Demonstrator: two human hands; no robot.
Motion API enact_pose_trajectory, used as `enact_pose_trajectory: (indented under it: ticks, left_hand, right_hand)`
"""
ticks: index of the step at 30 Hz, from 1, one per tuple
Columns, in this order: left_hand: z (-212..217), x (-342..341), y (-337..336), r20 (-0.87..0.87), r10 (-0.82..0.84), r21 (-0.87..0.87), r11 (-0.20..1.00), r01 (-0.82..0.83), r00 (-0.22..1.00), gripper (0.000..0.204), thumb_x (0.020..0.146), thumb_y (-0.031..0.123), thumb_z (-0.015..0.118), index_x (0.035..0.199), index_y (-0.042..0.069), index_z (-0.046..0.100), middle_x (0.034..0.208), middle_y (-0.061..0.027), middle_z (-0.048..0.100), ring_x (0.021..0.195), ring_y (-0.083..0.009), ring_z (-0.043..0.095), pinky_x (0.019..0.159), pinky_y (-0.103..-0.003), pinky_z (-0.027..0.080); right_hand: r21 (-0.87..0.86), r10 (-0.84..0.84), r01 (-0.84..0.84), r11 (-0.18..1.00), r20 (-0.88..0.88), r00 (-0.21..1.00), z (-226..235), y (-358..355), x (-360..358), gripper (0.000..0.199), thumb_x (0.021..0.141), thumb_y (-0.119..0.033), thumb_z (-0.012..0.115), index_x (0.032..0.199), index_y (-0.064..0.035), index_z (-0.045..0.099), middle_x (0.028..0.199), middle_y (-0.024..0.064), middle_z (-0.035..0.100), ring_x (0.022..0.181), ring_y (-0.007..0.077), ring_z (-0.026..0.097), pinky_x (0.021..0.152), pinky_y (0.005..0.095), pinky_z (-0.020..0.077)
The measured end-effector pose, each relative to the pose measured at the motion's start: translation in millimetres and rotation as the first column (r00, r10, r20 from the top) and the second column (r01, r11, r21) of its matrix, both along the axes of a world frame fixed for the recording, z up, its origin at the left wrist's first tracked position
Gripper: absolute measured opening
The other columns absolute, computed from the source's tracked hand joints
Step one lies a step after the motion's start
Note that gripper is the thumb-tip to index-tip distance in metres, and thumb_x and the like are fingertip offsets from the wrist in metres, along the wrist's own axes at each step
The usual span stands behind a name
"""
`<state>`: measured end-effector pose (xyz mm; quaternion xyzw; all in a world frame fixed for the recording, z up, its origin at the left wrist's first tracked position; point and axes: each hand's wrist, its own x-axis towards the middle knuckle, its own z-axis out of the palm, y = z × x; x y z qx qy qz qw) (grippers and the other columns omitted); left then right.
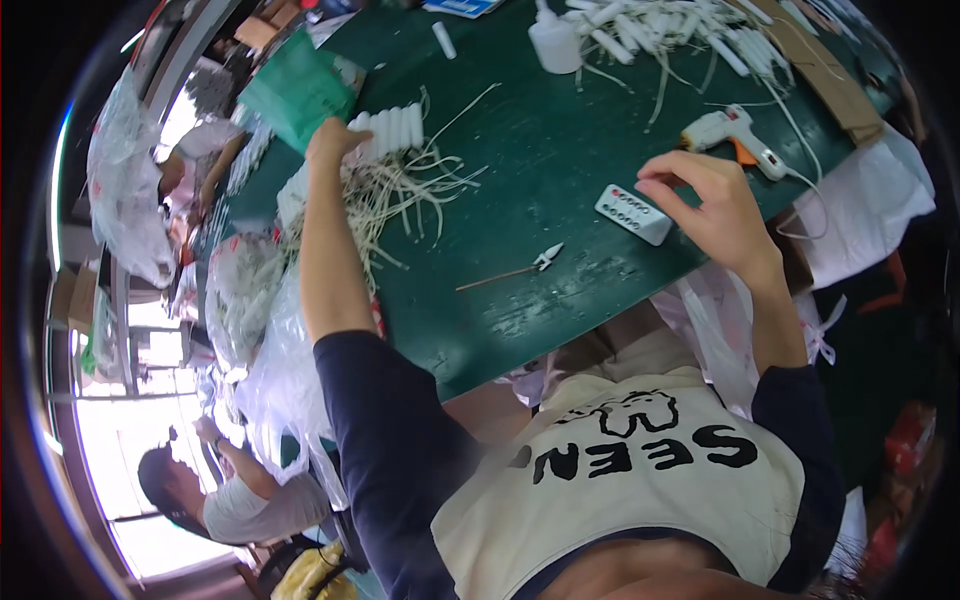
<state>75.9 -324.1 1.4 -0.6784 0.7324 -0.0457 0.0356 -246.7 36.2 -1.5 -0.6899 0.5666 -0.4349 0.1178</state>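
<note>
My left hand [335,142] reaches over a row of white tubes [392,130] on the table's left side, touching or just above them; most of its fingers are hidden. Thin pale leads [415,190] trail from the tubes toward me. At the right, my right hand [712,200] is raised with thumb and forefinger pinched together; anything between them is too small to see. Just left of it lies a small white box [633,214] with two rows of holes. Nearer the middle is a thin brown stick with a pointed white-and-grey tip [547,257].
Behind my right hand rests a white glue gun [735,133] with an orange trigger and a cord. Farther back are a white bottle [556,45] and a heap of wired tubes [655,28]. A green bag [300,92] stands beyond my left hand. Another person [240,500] sits at left.
</note>
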Motion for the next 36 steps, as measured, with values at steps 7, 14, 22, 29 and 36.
enact_pose_trajectory:
  ticks: [7,14,22,29,36]
  left_hand:
    - [21,-8,29,-0.369,-0.229,-0.316,0.942,0.111,0.901,0.05,0.079,0.04,0.043,0.097,-0.007,0.05,0.096,-0.0321,0.054,0.097,-0.0426,0.051,0.082,-0.045,0.04]
    - [39,-35,109,-0.772,-0.197,-0.073,0.972,0.224,0.605,0.036,0.086,0.022,0.04,0.112,-0.001,0.036,0.081,-0.0103,0.053,0.059,-0.0171,0.049,0.053,-0.028,0.04]
    - [41,-48,165,-0.97,0.061,0.158,0.893,0.422,0.234,0.033,0.092,0.028,0.04,0.115,0.005,0.039,0.072,0.0026,0.043,0.047,-0.0008,0.026,0.04,-0.015,0.02]
    - [35,-54,172,-0.968,0.087,0.19,0.864,0.465,0.234,0.027,0.093,0.029,0.037,0.106,0.007,0.043,0.068,0.0045,0.037,0.049,-0.001,0.024,0.041,-0.015,0.02]
    - [35,-47,182,-0.97,0.075,0.192,0.824,0.532,0.233,0.025,0.092,0.027,0.039,0.105,0.006,0.044,0.07,0.0038,0.04,0.053,-0.0021,0.028,0.046,-0.016,0.024]
  right_hand:
    - [-0.147,-0.325,0.338,0.93,0.108,0.94,2,-11,-74,0.012,0.082,-0.009,0.055,0.085,0.0022,0.059,0.069,0.0057,0.061,0.064,0.0089,0.058,0.06,0.0207,0.0445]
    - [-0.217,-0.568,0.534,0.817,-0.149,0.81,-13,-58,-161,0.017,0.081,-0.017,0.056,0.088,-0.0022,0.06,0.075,0.0079,0.063,0.067,0.0153,0.06,0.064,0.026,0.0465]
    - [-0.061,-0.284,0.279,0.958,-0.31,0.908,-24,-149,-131,0.015,0.076,-0.017,0.057,0.084,-0.0041,0.061,0.079,0.0111,0.063,0.074,0.0263,0.06,0.067,0.0341,0.0469]
    - [-0.022,-0.24,0.282,0.959,-0.59,0.771,-62,-207,-103,0.022,0.075,-0.022,0.063,0.095,-0.0126,0.061,0.09,0.0115,0.06,0.092,0.0301,0.053,0.076,0.0407,0.0448]
    - [0.068,-0.331,0.464,0.883,-0.61,0.72,-74,-223,-91,0.018,0.074,-0.02,0.063,0.085,-0.0071,0.058,0.087,0.0132,0.059,0.083,0.0319,0.057,0.072,0.041,0.047]
